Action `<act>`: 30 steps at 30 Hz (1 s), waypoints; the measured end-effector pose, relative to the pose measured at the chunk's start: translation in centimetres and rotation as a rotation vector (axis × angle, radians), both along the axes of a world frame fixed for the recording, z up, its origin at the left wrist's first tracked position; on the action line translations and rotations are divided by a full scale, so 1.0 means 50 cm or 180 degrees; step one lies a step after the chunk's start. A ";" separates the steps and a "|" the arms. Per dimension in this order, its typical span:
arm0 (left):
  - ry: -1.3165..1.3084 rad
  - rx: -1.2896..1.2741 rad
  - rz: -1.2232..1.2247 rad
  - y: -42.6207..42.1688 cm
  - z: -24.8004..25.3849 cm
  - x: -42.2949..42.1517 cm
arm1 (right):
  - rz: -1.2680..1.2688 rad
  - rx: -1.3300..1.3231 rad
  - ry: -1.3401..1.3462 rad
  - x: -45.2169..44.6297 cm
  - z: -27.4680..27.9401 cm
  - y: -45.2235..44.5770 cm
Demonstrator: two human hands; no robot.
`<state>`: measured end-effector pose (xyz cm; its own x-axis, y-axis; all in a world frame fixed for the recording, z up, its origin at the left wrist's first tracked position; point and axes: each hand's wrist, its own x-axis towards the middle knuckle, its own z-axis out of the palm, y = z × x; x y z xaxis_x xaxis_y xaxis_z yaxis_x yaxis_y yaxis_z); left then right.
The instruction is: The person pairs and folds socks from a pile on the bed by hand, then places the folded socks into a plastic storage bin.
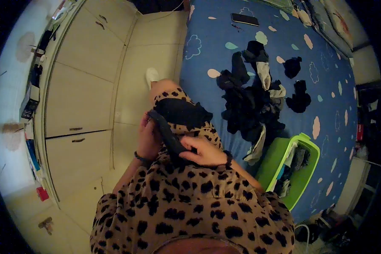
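A dark sock (168, 134) is stretched between my two hands above my lap. My left hand (149, 137) grips its upper end, with the fingers closed round the fabric. Lower down, my right hand (204, 151) pinches the same sock near its other end. Another dark sock (180, 113) lies flat across my thigh, just beyond my hands. To the right, a loose pile of black, grey and white socks (249, 101) lies on the blue bedsheet (326, 110). Two dark bundles (292, 67) (299, 97) sit beside the pile.
A green bin (304, 182) holding several socks stands on the bed at the lower right. A phone (244, 19) lies near the bed's far end. Pale cabinets (80, 93) line the left side, with tiled floor (146, 55) between them and the bed.
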<state>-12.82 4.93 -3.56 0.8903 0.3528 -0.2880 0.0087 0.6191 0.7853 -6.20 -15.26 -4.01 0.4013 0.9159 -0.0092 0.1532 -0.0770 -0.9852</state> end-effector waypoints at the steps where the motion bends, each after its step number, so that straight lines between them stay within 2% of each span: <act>1: 0.0147 -0.0156 0.0018 0.014 -0.016 0.005 | -0.0433 0.0179 0.0395 -0.013 0.016 0.010; 2: 0.0301 -0.0314 0.0029 0.021 -0.029 0.008 | -0.0451 0.0188 0.0393 -0.015 0.033 0.014; 4: 0.0351 -0.0107 0.0065 0.016 -0.053 0.012 | -0.0712 0.0420 0.1325 -0.016 0.055 0.012; 5: 0.0405 0.0092 0.0128 0.013 -0.063 0.011 | -0.0732 0.0420 0.1321 -0.014 0.039 0.012; 6: 0.0404 0.0084 0.0113 0.014 -0.069 0.009 | -0.0684 0.0693 0.0789 -0.010 0.017 0.015; 8: 0.0595 0.0490 -0.0119 0.026 -0.078 -0.004 | -0.0644 0.0946 0.0251 -0.003 -0.002 0.006; 9: 0.0593 0.0481 -0.0141 0.039 -0.076 -0.013 | -0.0576 0.0770 0.0649 0.003 0.015 -0.001; 11: 0.0590 0.1387 -0.0344 0.062 -0.063 -0.030 | -0.0617 0.0525 0.1546 0.001 0.035 -0.007; 12: 0.0588 0.1389 -0.0364 0.059 -0.043 -0.032 | -0.0637 0.0529 0.1547 -0.005 0.031 -0.002; 14: 0.0980 0.2488 -0.0820 0.053 -0.001 -0.036 | -0.1065 0.0827 0.1836 -0.019 0.009 0.005; 15: 0.0980 0.2490 -0.0832 0.059 -0.007 -0.050 | -0.1076 0.0830 0.1839 -0.028 -0.006 -0.003; 17: 0.0765 0.3808 -0.2037 0.086 -0.020 -0.078 | -0.1417 -0.0099 0.0872 -0.039 -0.036 -0.024; 18: 0.0768 0.3813 -0.2040 0.087 -0.009 -0.075 | -0.1418 -0.0093 0.0875 -0.033 -0.050 -0.030; 20: 0.0797 0.4065 -0.3466 0.087 0.034 -0.068 | -0.1476 0.0814 -0.0612 -0.024 -0.068 -0.037; 21: 0.0769 0.4047 -0.3503 0.088 0.046 -0.066 | -0.1510 0.0785 -0.0612 -0.031 -0.063 -0.042; 23: 0.0339 0.3872 -0.2953 0.083 0.049 -0.035 | -0.1362 0.0073 0.0744 -0.036 -0.049 -0.075; 24: 0.0224 0.3831 -0.3038 0.078 0.043 -0.016 | -0.1483 0.0021 0.0712 -0.041 -0.046 -0.083; 26: 0.0275 0.4049 -0.1807 0.073 0.042 0.030 | -0.1888 0.0920 0.2338 -0.051 -0.029 -0.057; 27: 0.0198 0.4024 -0.1883 0.060 0.040 0.054 | -0.1877 0.1002 0.1705 -0.051 -0.056 -0.052; 30: -0.0175 0.4070 -0.1788 0.021 0.016 0.112 | -0.1792 0.1126 0.1876 -0.038 -0.054 -0.071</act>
<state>-7.21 6.00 -2.76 0.9981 -0.0621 -0.0021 -0.0352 -0.5937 0.8039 -8.10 -18.79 -6.73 0.8124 0.5726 -0.1104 -0.3553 0.3359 -0.8723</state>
